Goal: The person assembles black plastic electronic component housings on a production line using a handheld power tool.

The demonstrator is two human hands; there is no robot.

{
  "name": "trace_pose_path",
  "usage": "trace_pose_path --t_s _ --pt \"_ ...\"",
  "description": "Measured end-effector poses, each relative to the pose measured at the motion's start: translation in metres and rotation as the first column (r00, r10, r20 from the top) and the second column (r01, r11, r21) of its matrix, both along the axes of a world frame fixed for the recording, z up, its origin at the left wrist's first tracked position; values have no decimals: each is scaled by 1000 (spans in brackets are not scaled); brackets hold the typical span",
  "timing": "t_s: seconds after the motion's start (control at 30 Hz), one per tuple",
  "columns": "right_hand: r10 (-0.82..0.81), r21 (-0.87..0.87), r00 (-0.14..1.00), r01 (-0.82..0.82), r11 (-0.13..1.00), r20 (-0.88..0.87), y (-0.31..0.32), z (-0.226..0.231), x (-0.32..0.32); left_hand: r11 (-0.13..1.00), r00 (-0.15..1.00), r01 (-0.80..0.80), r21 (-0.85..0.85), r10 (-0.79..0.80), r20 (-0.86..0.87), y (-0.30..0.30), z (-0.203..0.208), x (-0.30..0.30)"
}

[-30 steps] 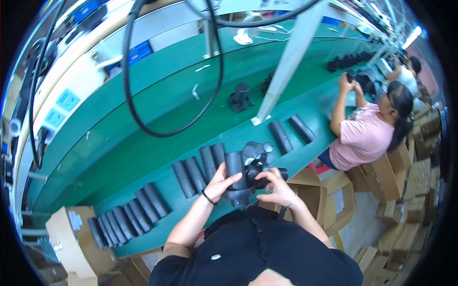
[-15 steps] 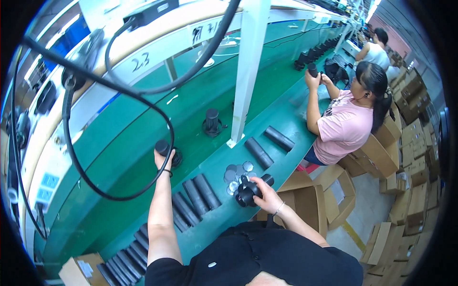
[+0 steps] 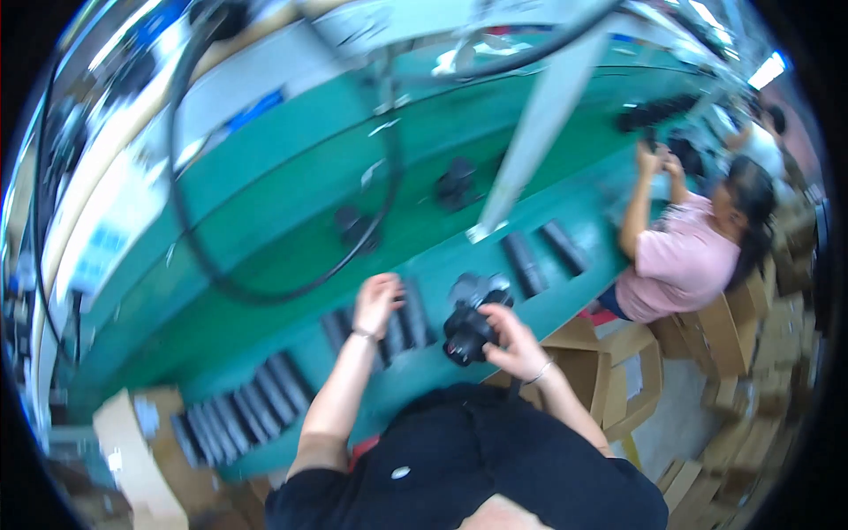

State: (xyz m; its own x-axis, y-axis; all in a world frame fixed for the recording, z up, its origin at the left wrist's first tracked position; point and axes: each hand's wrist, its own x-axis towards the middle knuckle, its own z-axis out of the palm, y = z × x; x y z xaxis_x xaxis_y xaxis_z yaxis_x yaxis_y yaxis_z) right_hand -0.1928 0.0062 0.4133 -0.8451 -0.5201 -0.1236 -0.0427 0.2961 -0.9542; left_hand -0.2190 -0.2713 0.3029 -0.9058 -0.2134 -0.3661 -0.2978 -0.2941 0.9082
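Over the near edge of the green table (image 3: 473, 258), we have a black part (image 3: 466, 337) in our right hand (image 3: 517, 346), its grip closed around the side of it. Just beyond the part we see a small cluster of round discs (image 3: 477, 288), some dark, some paler. Our left hand (image 3: 378, 305) hangs among the black tubes (image 3: 413, 320) near the middle of the table; its grip looks slack, with fingers bent, and the blur keeps us from telling whether it touches a tube. Farther left we see a row of more tubes (image 3: 240, 411) lying side by side, with a cardboard box (image 3: 137, 464) next to them. Two further tubes (image 3: 526, 263) lie right of the discs. Behind the table, two dark devices (image 3: 457, 184) stand on the green surface near a white post (image 3: 541, 132). To our right, a co-worker in a pink shirt (image 3: 680, 265) sits beside open cartons (image 3: 574, 334).
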Motion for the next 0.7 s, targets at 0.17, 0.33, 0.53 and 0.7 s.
trace_pose_path --t_s 0.17,0.33,0.53,0.7 --pt "235 -211 971 -239 948 -45 -24 13 -3 627 955 235 742 -290 -58 35 22 44" --pt "466 -20 878 -471 882 -111 -42 7 -4 612 979 201 765 -104 -174 32 26 69" --pt "123 -45 991 -121 992 48 -43 -40 2 851 956 -198 486 278 -97 19 38 69" --pt "71 -203 934 2 979 351 -53 -67 14 867 929 -265 422 346 -129 23 44 57"
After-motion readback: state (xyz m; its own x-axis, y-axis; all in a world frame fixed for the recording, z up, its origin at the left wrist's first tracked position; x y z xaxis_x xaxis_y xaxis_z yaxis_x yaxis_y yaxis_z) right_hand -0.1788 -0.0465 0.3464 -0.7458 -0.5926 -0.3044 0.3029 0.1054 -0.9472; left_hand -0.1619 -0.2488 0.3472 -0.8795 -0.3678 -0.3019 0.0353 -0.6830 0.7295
